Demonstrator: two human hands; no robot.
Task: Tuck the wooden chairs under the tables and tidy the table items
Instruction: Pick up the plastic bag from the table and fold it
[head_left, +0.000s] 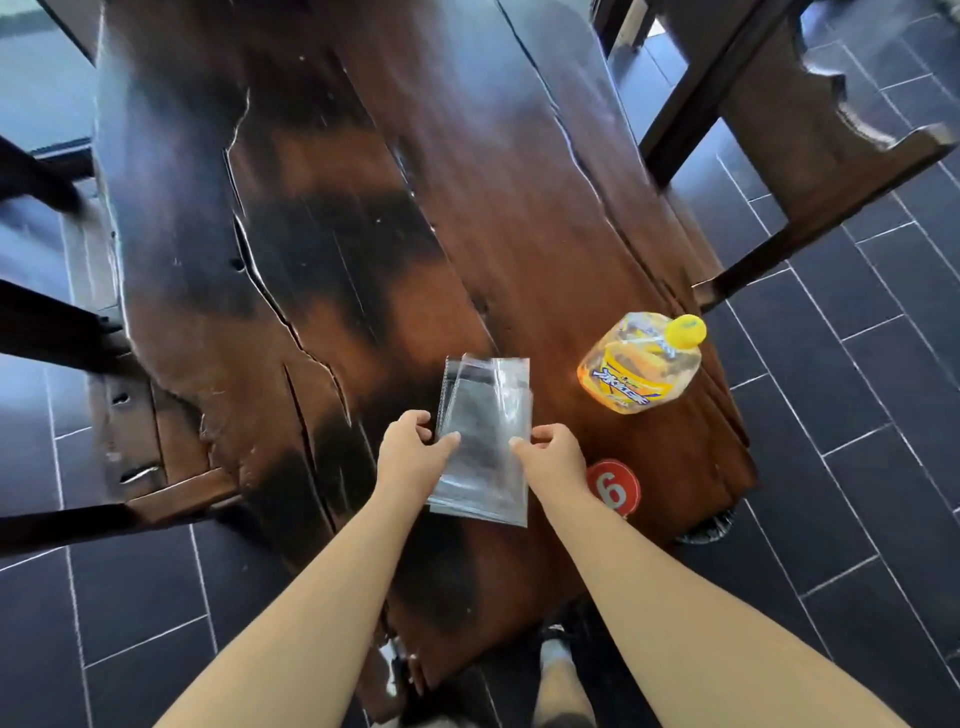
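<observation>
The desk (363, 208) was reddish-brown wood with broad black patches. The plastic bags (485, 410) on it were clear, with a grey sheen. At two o'clock from them the bottle (639, 371) was yellow-orange with blue lettering, its cap (685, 331) bright yellow. At four o'clock the round tag (615, 488) was red with a white 6. The floor (857, 415) was dark tile with pale grout lines.

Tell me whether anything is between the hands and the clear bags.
Nothing visible is. The left hand and right hand each pinch a side of the clear bags over the table. The bottle stands apart to the right, and the red tag lies by the right wrist.
</observation>
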